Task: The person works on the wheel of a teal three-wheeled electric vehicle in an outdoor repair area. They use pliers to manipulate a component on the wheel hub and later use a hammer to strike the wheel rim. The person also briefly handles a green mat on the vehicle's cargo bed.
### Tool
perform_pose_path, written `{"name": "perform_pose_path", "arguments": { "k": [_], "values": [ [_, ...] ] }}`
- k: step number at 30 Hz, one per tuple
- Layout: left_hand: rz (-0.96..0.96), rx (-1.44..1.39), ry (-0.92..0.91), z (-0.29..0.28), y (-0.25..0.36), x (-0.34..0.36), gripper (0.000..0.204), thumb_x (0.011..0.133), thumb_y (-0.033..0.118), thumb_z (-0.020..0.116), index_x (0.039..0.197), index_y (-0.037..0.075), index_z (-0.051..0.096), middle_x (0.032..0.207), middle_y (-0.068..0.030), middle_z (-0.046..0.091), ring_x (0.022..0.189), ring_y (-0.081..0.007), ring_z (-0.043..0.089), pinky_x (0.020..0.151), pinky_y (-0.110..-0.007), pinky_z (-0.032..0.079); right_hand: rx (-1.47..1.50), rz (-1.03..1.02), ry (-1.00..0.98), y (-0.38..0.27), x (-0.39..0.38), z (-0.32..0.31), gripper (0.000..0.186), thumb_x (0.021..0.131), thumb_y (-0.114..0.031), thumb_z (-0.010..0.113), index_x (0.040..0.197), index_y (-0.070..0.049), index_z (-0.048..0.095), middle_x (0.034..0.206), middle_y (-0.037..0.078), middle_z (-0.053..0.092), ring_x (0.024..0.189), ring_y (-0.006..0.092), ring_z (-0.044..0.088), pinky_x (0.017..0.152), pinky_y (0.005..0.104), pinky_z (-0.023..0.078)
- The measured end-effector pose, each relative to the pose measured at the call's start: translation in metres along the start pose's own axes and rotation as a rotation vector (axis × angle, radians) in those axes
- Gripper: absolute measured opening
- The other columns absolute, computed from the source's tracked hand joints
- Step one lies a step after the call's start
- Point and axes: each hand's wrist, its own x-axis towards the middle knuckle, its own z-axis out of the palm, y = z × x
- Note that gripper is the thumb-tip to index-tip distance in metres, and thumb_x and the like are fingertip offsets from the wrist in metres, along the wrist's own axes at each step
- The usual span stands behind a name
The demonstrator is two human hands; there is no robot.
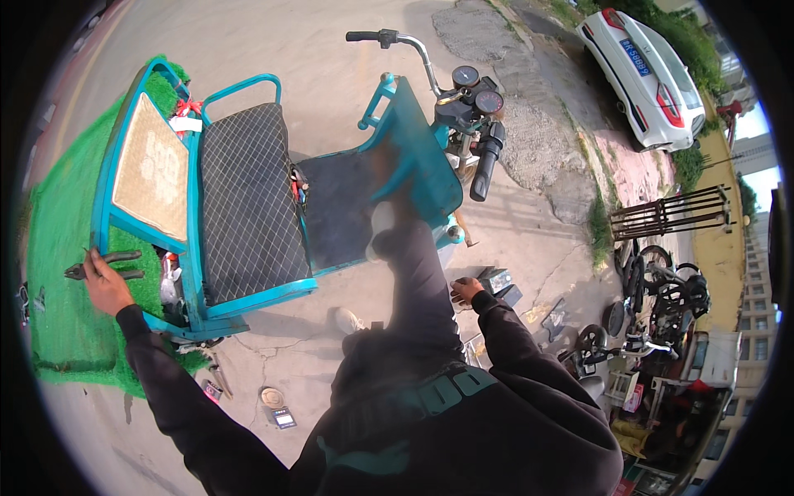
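My left hand (109,286) is closed round a pair of pliers (126,256); their jaws point left and the dark handles spread right. It is over the green artificial turf (70,240) covering the rear of a turquoise cargo tricycle (260,309), beside the tan backrest panel (151,169). My right hand (466,291) hangs beside my raised leg, fingers loosely bent and apart, with nothing visible in it. One shoe (381,221) is at the tricycle's dark footboard (335,202); the other shoe (349,321) is on the ground. Ahead of the quilted black seat (248,198) are the handlebars (418,50).
Dark boxes (499,281) stand on the pavement past my right hand. A round tan item (272,398) and a small device with a screen (284,417) lie at the lower left. Parked motorbikes (674,289) and a metal rack (674,212) stand right; a white car (641,78) is beyond.
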Motion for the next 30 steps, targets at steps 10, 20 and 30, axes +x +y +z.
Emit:
{"name": "perform_pose_path", "arguments": {
  "k": [10, 20, 30],
  "values": [
    [-0.13, -0.86, -0.318, -0.108, 0.05, -0.084, 0.032, 0.107, 0.03, 0.051, 0.107, -0.001, 0.061, 0.096, -0.0089, 0.066, 0.089, -0.0182, 0.066, 0.088, -0.033, 0.05, -0.184, 0.056, -0.021, 0.026, -0.007, -0.003, 0.035, 0.095, -0.032, 0.065, 0.109, 0.0, 0.066, 0.087, 0.009, 0.072, 0.066, 0.0196, 0.069, 0.05, 0.034, 0.052],
    [-1.136, -0.988, -1.084, -0.187, -0.06, -0.423, 0.029, 0.103, 0.028, 0.057, 0.104, 0.001, 0.064, 0.081, -0.0034, 0.06, 0.071, -0.017, 0.067, 0.069, -0.034, 0.061, -0.455, -0.489, 0.105, -0.038, 0.004, 0.037, 0.023, 0.095, -0.02, 0.058, 0.102, -0.001, 0.07, 0.09, 0.014, 0.074, 0.073, 0.0245, 0.073, 0.066, 0.038, 0.058],
    [-1.238, -0.621, -1.222, -0.254, -0.129, -0.567, 0.033, 0.098, 0.034, 0.061, 0.098, 0.003, 0.072, 0.08, -0.0052, 0.062, 0.065, -0.0169, 0.067, 0.058, -0.03, 0.054, -0.569, -0.658, 0.241, -0.037, 0.009, 0.096, 0.032, 0.092, -0.024, 0.064, 0.114, -0.001, 0.063, 0.093, 0.013, 0.073, 0.074, 0.0243, 0.071, 0.065, 0.0374, 0.055]
  ]
}}
